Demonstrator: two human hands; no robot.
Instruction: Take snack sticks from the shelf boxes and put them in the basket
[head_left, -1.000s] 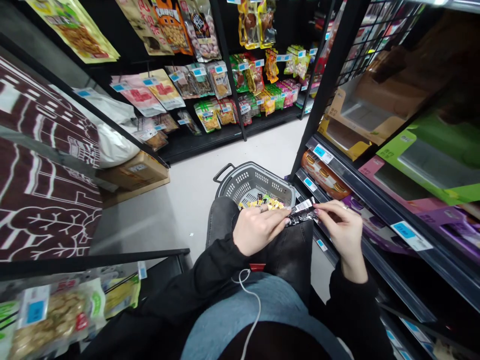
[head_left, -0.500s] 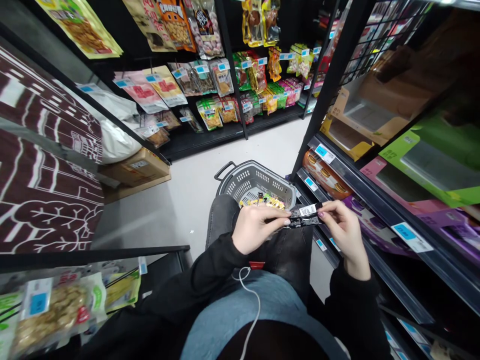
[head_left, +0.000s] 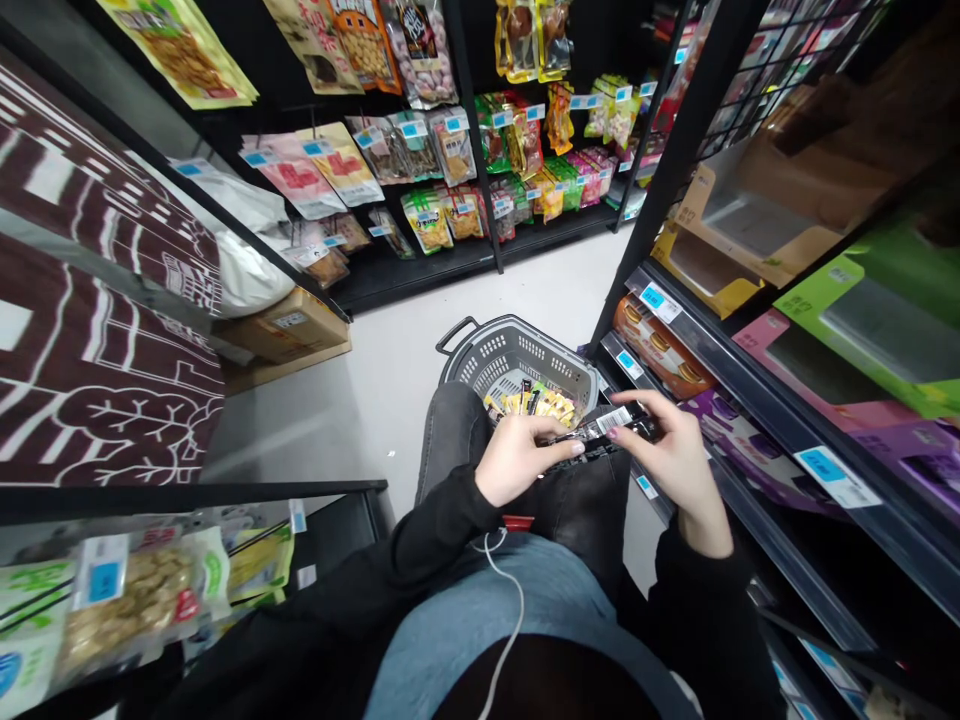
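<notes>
Between both hands, above my knees, is a slim black packet [head_left: 598, 432] with a white barcode label. My left hand [head_left: 520, 458] pinches its left end between thumb and fingers. My right hand [head_left: 670, 452] is closed on the right end, its thumb near the label. Just beyond the packet stands a grey shopping basket [head_left: 480, 350] on the floor by the right shelf. Small yellow packets [head_left: 551, 402] and a few black ones lie in it, partly hidden by my left hand.
Close on the right runs a shelf [head_left: 757, 460] with boxed snacks and price tags. Snack bags [head_left: 427, 222] hang on a black rack ahead. A cardboard box [head_left: 289, 325] sits at the left, and bagged snacks [head_left: 127, 600] hang at the lower left.
The black packet has turned so its barcode label faces up between my hands. My right hand has shifted from its tip to a fuller grip. The view has moved slightly.
</notes>
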